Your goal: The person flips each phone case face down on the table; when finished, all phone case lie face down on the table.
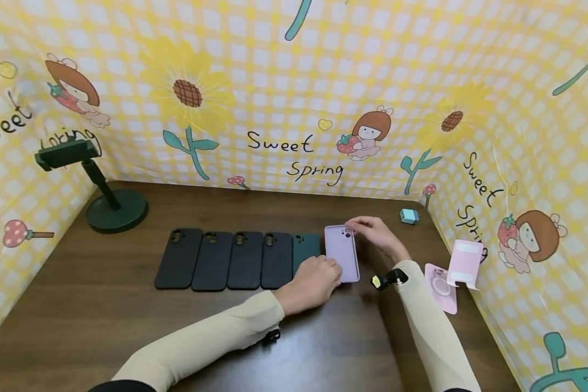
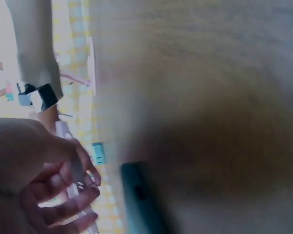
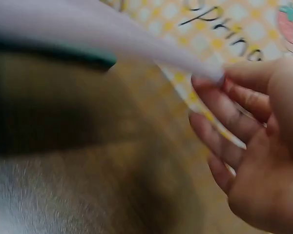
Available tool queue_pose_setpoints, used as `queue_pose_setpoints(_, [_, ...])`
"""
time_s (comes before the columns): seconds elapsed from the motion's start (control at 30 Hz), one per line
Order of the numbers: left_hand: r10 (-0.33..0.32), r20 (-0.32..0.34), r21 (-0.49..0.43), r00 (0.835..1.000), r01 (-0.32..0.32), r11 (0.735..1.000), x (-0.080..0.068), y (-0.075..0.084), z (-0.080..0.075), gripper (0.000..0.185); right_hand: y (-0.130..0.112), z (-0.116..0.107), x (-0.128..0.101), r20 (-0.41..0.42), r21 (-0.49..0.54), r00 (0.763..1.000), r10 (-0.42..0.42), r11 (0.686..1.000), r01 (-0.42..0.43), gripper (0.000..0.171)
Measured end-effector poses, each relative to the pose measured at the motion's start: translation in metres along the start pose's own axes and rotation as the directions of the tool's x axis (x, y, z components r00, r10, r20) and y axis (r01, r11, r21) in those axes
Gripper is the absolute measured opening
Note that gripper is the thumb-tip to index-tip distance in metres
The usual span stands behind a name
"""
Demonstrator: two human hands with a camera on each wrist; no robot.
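Note:
A lavender phone case (image 1: 342,253) is held slightly tilted above the table, its camera cutouts at the top. My left hand (image 1: 313,280) grips its lower left part, fingers curled at the edge. At the upper right corner, my right hand (image 1: 379,237) pinches the case between thumb and fingers; the right wrist view shows this pinch on the case's corner (image 3: 212,73). Just left of the lavender case lies a dark teal phone case (image 1: 305,247), partly hidden by my left hand. Several black phone cases (image 1: 245,261) continue the row leftward, side by side.
A dark green phone stand (image 1: 117,211) stands at the back left. A light blue charger plug (image 1: 409,216) lies at the back right. Beside my right forearm is a pink folding stand (image 1: 463,264). Patterned yellow cloth walls (image 1: 274,109) border the wooden table (image 1: 78,305).

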State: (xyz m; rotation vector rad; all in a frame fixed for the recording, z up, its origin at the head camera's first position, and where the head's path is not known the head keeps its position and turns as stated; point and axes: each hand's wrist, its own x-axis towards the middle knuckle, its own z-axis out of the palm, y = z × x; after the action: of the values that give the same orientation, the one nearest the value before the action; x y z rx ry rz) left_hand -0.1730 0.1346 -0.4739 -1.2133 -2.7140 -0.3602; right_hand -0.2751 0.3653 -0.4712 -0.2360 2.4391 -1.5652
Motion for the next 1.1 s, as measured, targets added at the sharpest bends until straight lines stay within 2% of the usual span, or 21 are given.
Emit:
queue_pose_setpoints(0.07, [0.022,-0.074,-0.053,0.997,-0.026,0.998,-0.004,-0.002,-0.009,0.012,-0.004,-0.002,-0.004,0.044,0.184,0.999,-0.002,0.983,-0.006,0.035])
queue_pose_setpoints(0.17, [0.062,-0.178,-0.076,0.982,-0.076,0.994,-0.007,-0.002,-0.022,0.013,-0.006,0.0,-0.009,0.125,0.43,0.991,-0.043,0.903,-0.015,0.029])
queue_pose_setpoints(0.27, [0.095,-0.251,-0.051,0.963,-0.111,0.992,-0.009,0.001,-0.032,0.012,-0.006,0.007,-0.014,0.208,0.553,0.964,-0.164,0.833,0.022,0.035])
queue_pose_setpoints(0.33, [0.107,-0.282,-0.043,0.953,-0.124,0.991,-0.009,0.003,-0.036,0.011,-0.008,0.011,-0.016,0.259,0.606,0.93,-0.26,0.794,0.053,0.044])
queue_pose_setpoints(0.4, [0.114,-0.295,-0.065,0.949,-0.139,0.988,-0.009,0.005,-0.039,0.01,-0.009,0.015,-0.017,0.306,0.648,0.88,-0.363,0.757,0.087,0.052])
queue_pose_setpoints(0.5, [0.118,-0.283,-0.188,0.952,-0.176,0.966,-0.009,0.003,-0.04,0.01,-0.007,0.019,-0.014,0.345,0.708,0.808,-0.478,0.698,0.11,0.051])
queue_pose_setpoints(0.57, [0.121,-0.26,-0.312,0.958,-0.203,0.928,-0.008,-0.001,-0.04,0.01,-0.006,0.02,-0.013,0.358,0.739,0.776,-0.52,0.665,0.105,0.046])
queue_pose_setpoints(0.63, [0.122,-0.246,-0.423,0.962,-0.219,0.879,-0.007,-0.005,-0.039,0.025,-0.005,0.02,-0.012,0.354,0.742,0.781,-0.514,0.663,0.1,0.041])
queue_pose_setpoints(0.67, [0.122,-0.24,-0.457,0.963,-0.223,0.861,-0.007,-0.007,-0.038,0.037,-0.004,0.02,-0.011,0.352,0.739,0.791,-0.5,0.667,0.093,0.038])
queue_pose_setpoints(0.7, [0.122,-0.241,-0.467,0.963,-0.226,0.855,-0.006,-0.009,-0.038,0.049,-0.004,0.02,-0.011,0.35,0.731,0.803,-0.482,0.677,0.088,0.037])
queue_pose_setpoints(0.77, [0.128,-0.254,-0.437,0.959,-0.231,0.869,-0.004,-0.011,-0.038,0.072,-0.004,0.019,-0.012,0.34,0.703,0.833,-0.436,0.707,0.084,0.036])
queue_pose_setpoints(0.83, [0.154,-0.269,-0.346,0.951,-0.244,0.906,-0.003,-0.012,-0.039,0.082,-0.003,0.019,-0.013,0.33,0.672,0.858,-0.395,0.736,0.081,0.036])
queue_pose_setpoints(0.9, [0.205,-0.283,-0.198,0.937,-0.266,0.943,-0.002,-0.011,-0.04,0.082,-0.003,0.019,-0.014,0.331,0.637,0.866,-0.374,0.766,0.087,0.037])
queue_pose_setpoints(0.93, [0.231,-0.29,-0.132,0.929,-0.278,0.952,-0.002,-0.011,-0.04,0.081,-0.003,0.019,-0.014,0.333,0.623,0.869,-0.366,0.777,0.089,0.037])
queue_pose_setpoints(1.03, [0.28,-0.315,0.025,0.907,-0.287,0.958,-0.002,-0.009,-0.04,0.076,-0.003,0.018,-0.017,0.331,0.59,0.883,-0.332,0.803,0.081,0.038])
queue_pose_setpoints(1.1, [0.262,-0.342,0.057,0.902,-0.259,0.964,-0.003,-0.008,-0.037,0.074,-0.004,0.016,-0.018,0.286,0.553,0.916,-0.28,0.829,0.08,0.039])
